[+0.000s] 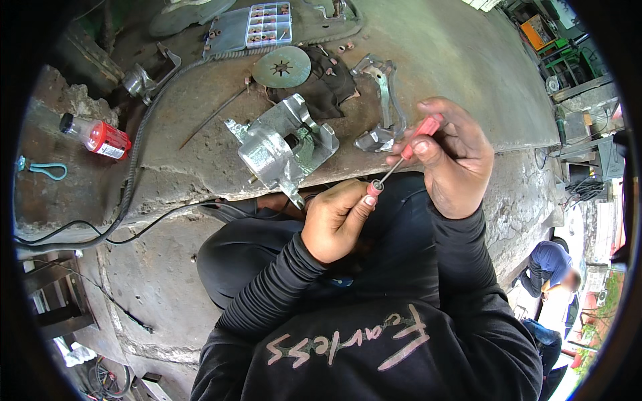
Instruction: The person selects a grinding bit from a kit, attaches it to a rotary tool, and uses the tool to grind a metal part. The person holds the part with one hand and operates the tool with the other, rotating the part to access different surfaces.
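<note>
My left hand [334, 220] is closed round a small pinkish-red cylindrical part [374, 192] with a metal ring at its open top. My right hand [455, 167] grips a red-handled screwdriver [428, 130], its thin shaft reaching down into that part. Left of my hands, on the concrete ledge [180, 167], lies a silver cast metal housing [267, 150]. Behind my right hand is another silver metal bracket [381, 100].
Further back lie a dark cloth [334, 87], a metal disc [281, 65], a compartment box [267, 27] and a thin rod [214, 113]. Leftward are a red-labelled bottle [107, 139], hoses and cables [130, 174]. A co-worker [548, 264] sits at the far right.
</note>
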Demonstrator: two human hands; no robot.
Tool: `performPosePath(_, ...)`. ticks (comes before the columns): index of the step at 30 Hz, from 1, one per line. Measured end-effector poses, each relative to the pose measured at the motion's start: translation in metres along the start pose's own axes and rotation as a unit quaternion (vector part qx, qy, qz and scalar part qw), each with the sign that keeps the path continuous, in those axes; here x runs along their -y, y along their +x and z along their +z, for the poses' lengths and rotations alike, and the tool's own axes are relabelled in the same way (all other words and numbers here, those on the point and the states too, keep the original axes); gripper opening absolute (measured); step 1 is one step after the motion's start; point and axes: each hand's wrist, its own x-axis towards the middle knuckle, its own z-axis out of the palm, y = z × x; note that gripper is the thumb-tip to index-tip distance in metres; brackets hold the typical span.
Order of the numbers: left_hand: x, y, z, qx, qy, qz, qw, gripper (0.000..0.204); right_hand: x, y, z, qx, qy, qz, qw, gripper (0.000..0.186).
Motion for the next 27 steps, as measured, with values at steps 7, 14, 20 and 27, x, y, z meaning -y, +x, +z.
performPosePath(7,-0.004,-0.002,0.004,0.015,0.028,0.02,0.999,0.012,0.008,-0.01,0.014,-0.088,-0.053,0.002,0.995,0.036)
performPosePath(14,-0.006,-0.001,0.001,0.02,0.013,0.032,0.999,0.012,0.01,-0.01,0.012,-0.049,-0.059,-0.062,0.995,0.042)
performPosePath(20,-0.005,0.0,0.001,0.003,0.018,0.034,0.999,0.025,0.034,-0.002,-0.009,0.073,-0.078,0.042,0.993,0.035)
performPosePath(27,-0.003,-0.001,0.002,0.019,0.018,0.023,0.999,0.024,0.036,0.013,-0.021,0.16,-0.108,0.055,0.98,0.029)
